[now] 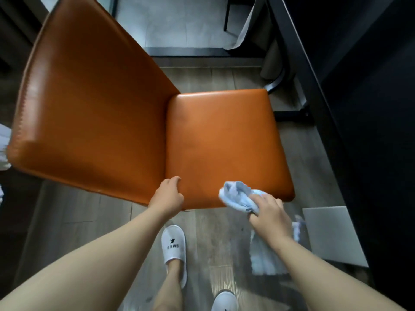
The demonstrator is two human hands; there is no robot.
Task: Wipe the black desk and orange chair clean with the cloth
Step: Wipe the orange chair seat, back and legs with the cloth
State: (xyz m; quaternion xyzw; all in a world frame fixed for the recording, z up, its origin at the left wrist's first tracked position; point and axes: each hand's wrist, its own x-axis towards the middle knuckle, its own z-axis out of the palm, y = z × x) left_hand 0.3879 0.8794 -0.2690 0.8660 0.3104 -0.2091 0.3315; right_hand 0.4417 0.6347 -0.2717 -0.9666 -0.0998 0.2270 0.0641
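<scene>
Beside the black desk (370,108) stands the orange chair (220,144), its smooth leather seat and tall backrest glossy under the light. At the seat's near edge the right hand (269,218) grips a bunched pale blue cloth (238,195), fingers curled round it, pressing it onto the leather. The left hand (167,198) holds the seat's near corner by the backrest, fingers curled over the edge. Below the chair, white slippers (174,245) rest on the wooden floor (78,212).

We stand on a grey wood-plank floor (215,261). On it rests the orange chair (224,142), beside the black desk's base (292,113). Our two white slippers (174,250) are planted near the seat's front edge, and a flat grey panel (332,234) lies at the right.
</scene>
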